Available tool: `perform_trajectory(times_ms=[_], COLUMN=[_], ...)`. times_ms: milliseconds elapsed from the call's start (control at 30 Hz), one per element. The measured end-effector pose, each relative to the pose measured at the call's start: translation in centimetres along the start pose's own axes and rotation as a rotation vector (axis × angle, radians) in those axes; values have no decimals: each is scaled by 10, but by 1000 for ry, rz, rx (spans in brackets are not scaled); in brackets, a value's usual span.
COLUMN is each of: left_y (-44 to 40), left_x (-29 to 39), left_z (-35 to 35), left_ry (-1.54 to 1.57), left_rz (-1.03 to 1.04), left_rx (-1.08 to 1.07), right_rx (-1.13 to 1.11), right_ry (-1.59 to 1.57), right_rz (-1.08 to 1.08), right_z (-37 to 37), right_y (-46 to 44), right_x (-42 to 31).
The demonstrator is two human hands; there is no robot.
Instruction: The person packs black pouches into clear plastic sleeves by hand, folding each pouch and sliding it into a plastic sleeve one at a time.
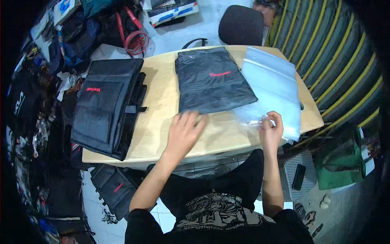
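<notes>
A black bag in clear plastic (217, 81), with small red lettering, lies flat at the middle of the wooden table (158, 97). My left hand (187, 129) is at its near edge, fingers slightly bent and apart, holding nothing that shows. Beside the bag, and partly under it, clear plastic sleeves (274, 81) are spread on the right. My right hand (272, 125) pinches the near edge of the clear plastic, thumb and finger together. Several black bags (99, 110) with red lettering are stacked on the table's left side.
Another black bag (115, 189) lies below the table on the left. A dark chair (241, 25) stands beyond the far edge. Coiled hoses with yellow stripes (325, 61) fill the right side. A phone (299, 177) rests on a grey surface near a green bag (339, 162).
</notes>
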State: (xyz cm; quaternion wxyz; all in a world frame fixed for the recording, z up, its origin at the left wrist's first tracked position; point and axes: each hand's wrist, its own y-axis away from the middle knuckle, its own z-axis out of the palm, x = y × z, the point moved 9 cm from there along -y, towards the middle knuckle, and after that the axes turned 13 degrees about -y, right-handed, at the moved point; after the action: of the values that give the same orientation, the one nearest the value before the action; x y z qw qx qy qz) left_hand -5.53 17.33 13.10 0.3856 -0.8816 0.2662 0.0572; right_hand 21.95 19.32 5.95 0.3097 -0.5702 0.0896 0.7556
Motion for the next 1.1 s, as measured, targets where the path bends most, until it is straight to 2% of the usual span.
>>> perform_trajectory(times_ms=[67,100,167,200,300,367,467,500,567,600,700,733,767,833,900,933,967,1033,1100], left_y=[23,35,61,66,83,94,102,103,110,114,123,121,117,114,100,92,88,78,79], left_x=[-20,-30,-43,-44,-43,-50,-57,-57,-56,-56,-75,-87,-102,-122,-124,-118,-115,-112,-104], left_z=[-5,-3,2,-2,2,8,14,15,22,25,33,39,41,59,73,82,92,106,117], left_ry=[-52,-17,63,51,57,209,559,676,894,984,1261,1319,1214,1093,989,1044,1068,1074,1159], left_rz=[-157,-260,-474,-489,-560,-648,-796,-769,-730,-729,-836,-976,-1045,-1202,-1217,-1242,-1248,-1232,-1249], left_rx=[-14,-54,-135,-77,-203,-246,-345,-341,-504,-590,-504,-499,-477,-318,-320,-384,-346,-457,-544], right_rx=[-77,-92,-93,-113,-208,-259,-441,-538,-725,-781,-921,-979,-936,-635,-461,-429,-487,-576,-549], right_ry=[188,344,503,383,77,72,65,46,5,125,141,180,140,225,317,306,377,445,422], right_rz=[-71,-205,-178,-95,131,367,345,370,412,494,525,468,433,394,220,269,294,435,469], right_z=[-9,-7,-13,-14,-13,-3,7,8,5,-4,-4,-5,-5,-12,0,13,23,44,52], right_y=[-4,0,4,3,2,14,25,29,36,36,38,32,22,-15,-41,-45,-53,-54,-48], right_x=[6,-2,4,10,30,22,7,6,4,12,-1,-6,-11,-12,-18,-13,6,34,35])
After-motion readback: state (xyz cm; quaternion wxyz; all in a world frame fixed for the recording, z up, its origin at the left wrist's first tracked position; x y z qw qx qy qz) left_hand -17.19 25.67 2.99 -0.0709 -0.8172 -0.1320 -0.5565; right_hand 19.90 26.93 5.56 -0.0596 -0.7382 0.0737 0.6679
